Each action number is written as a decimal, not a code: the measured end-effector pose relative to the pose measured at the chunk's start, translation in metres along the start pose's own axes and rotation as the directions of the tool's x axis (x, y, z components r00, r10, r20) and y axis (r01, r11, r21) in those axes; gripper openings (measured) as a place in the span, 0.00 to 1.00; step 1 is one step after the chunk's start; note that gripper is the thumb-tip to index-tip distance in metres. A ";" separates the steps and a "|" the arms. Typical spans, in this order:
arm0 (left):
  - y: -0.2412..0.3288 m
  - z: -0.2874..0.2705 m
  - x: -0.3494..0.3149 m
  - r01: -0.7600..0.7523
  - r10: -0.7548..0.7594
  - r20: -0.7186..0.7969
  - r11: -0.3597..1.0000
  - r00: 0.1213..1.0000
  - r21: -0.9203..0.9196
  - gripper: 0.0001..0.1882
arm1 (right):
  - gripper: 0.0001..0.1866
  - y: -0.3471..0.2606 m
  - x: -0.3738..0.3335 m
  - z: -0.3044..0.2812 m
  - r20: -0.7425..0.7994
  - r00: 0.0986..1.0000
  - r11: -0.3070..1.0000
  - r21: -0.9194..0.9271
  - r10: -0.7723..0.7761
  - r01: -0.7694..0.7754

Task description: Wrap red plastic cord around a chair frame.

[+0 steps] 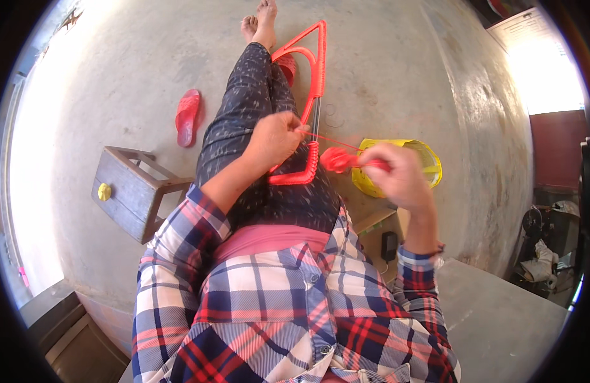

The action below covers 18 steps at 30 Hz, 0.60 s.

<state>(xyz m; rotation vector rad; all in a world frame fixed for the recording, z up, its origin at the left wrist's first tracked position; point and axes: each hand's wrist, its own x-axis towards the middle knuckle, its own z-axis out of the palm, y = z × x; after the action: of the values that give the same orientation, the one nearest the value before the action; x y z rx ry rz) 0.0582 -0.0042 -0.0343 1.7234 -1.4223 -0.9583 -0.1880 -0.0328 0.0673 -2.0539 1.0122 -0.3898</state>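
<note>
Across my lap and legs lies an angular frame, mostly wrapped in red cord, with a bare dark metal stretch on its right side. My left hand is closed beside that bare stretch, its fingertips pinching the red cord. The cord runs taut from there to my right hand, which grips a bundle of red cord. Part of the bundle sticks out to the left of the fingers. My left hand and forearm partly hide the frame's left side.
On the left stands a small wooden stool with a crumpled yellow thing on it. A red slipper lies on the concrete floor. A yellow container sits behind my right hand. A dark small device is near my right hip.
</note>
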 end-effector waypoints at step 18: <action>0.074 -0.028 -0.009 0.510 -0.196 0.480 0.482 0.855 -0.712 0.12 | 0.10 -0.001 0.032 0.029 -0.480 0.876 0.768 0.580 0.052 0.272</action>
<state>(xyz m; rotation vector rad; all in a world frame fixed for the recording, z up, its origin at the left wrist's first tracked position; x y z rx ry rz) 0.0465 -0.0054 0.0444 1.1265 -0.5267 -1.8740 -0.1511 -0.0422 0.0477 -1.4112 0.8572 -1.1811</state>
